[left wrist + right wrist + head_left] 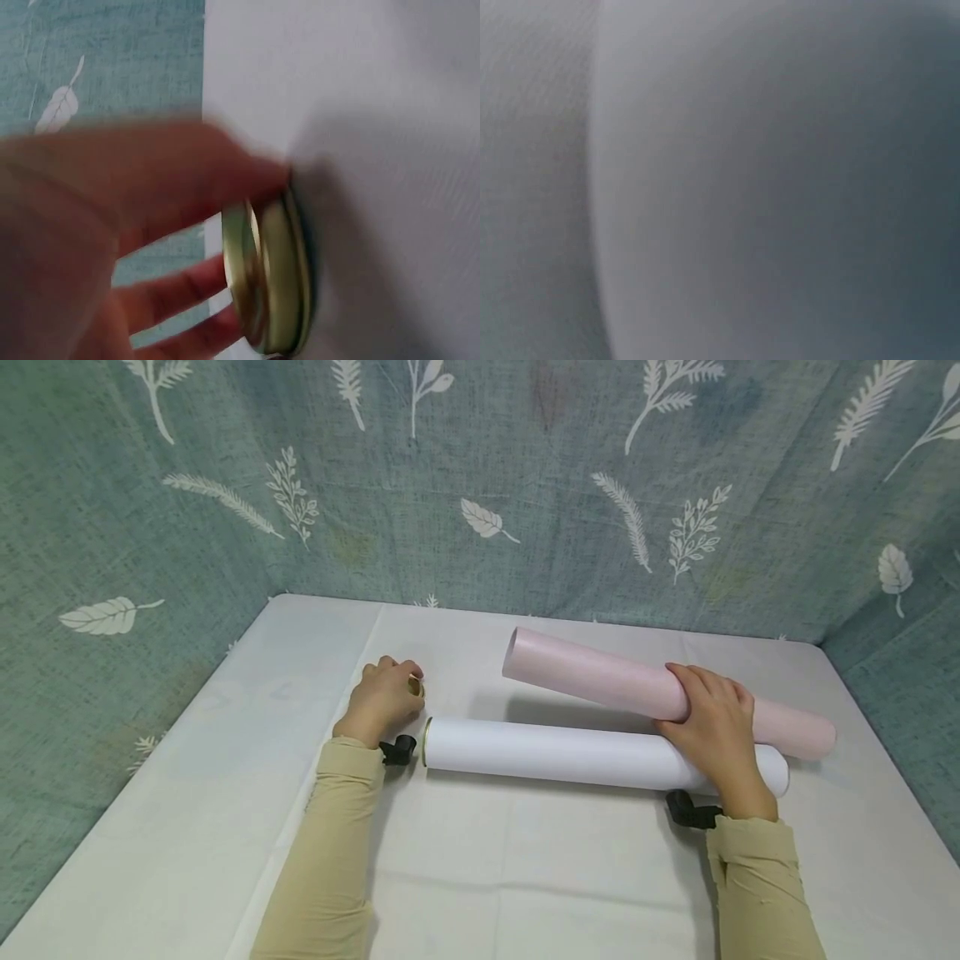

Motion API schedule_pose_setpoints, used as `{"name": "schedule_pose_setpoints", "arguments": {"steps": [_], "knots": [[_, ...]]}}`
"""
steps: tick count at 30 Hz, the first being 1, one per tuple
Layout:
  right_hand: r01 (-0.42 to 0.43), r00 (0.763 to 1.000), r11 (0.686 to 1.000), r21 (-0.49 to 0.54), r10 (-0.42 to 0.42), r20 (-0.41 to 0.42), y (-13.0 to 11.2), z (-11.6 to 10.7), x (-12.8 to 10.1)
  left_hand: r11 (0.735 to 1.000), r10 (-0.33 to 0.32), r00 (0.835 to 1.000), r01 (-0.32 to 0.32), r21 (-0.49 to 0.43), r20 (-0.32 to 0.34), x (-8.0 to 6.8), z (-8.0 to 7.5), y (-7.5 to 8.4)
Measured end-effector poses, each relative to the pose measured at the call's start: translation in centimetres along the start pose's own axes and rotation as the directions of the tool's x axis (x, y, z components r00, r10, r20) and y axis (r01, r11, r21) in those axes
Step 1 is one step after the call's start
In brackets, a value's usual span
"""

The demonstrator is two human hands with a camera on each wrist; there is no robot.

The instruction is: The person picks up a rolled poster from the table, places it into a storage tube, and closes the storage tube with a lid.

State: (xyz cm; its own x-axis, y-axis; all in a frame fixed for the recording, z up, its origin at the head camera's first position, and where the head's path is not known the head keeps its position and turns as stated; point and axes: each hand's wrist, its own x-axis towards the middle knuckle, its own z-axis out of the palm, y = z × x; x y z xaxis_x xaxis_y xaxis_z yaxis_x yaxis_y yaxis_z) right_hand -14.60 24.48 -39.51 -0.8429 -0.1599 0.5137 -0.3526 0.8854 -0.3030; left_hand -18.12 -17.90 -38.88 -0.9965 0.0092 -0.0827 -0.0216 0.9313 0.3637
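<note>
My left hand (382,697) pinches a round gold metal cap (283,277) by its edge, thumb on one side and fingers on the other. In the head view that hand is just beyond the left end of a white cardboard tube (540,750), which has a gold rim there. With my right hand (711,727) I grip a pink cardboard tube (592,675) from above, near its right part. Its left end is tilted up and uncapped, showing the hollow inside. The right wrist crosses over the white tube, whose pale surface (682,187) fills most of the right wrist view, blurred.
A white cloth (450,860) covers the table. Green leaf-patterned fabric (480,468) hangs along the back and both sides. Black wrist camera mounts (399,750) sit at both wrists, close to the white tube.
</note>
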Motion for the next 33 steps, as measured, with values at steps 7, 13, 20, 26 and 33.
{"name": "schedule_pose_setpoints", "arguments": {"steps": [7, 13, 20, 26, 33], "knots": [[-0.004, 1.0, 1.0, -0.001, 0.004, 0.002, 0.1, 0.1, 0.1, 1.0, 0.001, 0.999, 0.0, -0.02, 0.049, 0.4, 0.1, -0.2], [-0.007, 1.0, 1.0, 0.003, 0.007, 0.006, -0.1, 0.1, 0.1, 0.998, -0.009, 0.997, 0.014, -0.061, 0.073, 0.7, 0.1, -0.6], [-0.001, 1.0, 1.0, -0.002, 0.001, 0.005, -0.2, 0.0, 0.2, 0.991, 0.021, 0.992, -0.004, -0.134, 0.123, 0.9, -0.5, -1.0], [0.008, 1.0, 1.0, 0.004, -0.008, -0.006, -0.1, 0.0, 0.0, 0.968, 0.051, 0.987, -0.012, -0.252, 0.15, 1.0, -0.8, -1.5], [0.006, 1.0, 1.0, 0.003, -0.006, -0.003, -0.1, -0.1, 0.0, 0.948, 0.07, 0.986, -0.018, -0.317, 0.153, 0.7, -1.2, -1.2]]}}
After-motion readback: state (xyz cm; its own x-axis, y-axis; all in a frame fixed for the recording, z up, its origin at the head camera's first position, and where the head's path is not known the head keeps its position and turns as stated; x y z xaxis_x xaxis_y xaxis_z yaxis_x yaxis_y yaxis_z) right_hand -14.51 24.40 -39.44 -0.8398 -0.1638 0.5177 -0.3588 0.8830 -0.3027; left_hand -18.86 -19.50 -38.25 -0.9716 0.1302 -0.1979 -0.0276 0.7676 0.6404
